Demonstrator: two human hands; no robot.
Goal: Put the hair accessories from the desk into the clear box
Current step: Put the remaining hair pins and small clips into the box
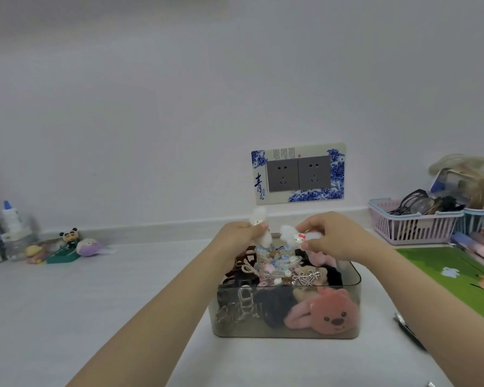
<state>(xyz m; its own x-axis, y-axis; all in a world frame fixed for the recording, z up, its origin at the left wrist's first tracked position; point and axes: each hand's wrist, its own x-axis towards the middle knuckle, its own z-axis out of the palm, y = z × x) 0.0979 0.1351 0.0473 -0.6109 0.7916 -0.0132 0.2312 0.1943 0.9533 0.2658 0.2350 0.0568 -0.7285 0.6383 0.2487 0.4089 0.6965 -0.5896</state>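
The clear box [355,308] stands on the white desk in front of me, filled with several hair accessories: a pink plush bear clip [323,314], brown claw clips [239,268], silver bow clips [308,276] and dark scrunchies. My left hand [235,237] holds a white fluffy hair clip [259,217] upright over the box's far left side. My right hand [336,236] pinches a white fluffy clip with a small cat charm [292,236] over the far middle of the box.
A pink basket [414,224] with glasses and a blue basket sit at the far right, beside a green mat [447,272]. Small figurines [70,244] and bottles stand at the far left. A black pen [408,333] lies right of the box. A socket plate [298,174] is on the wall.
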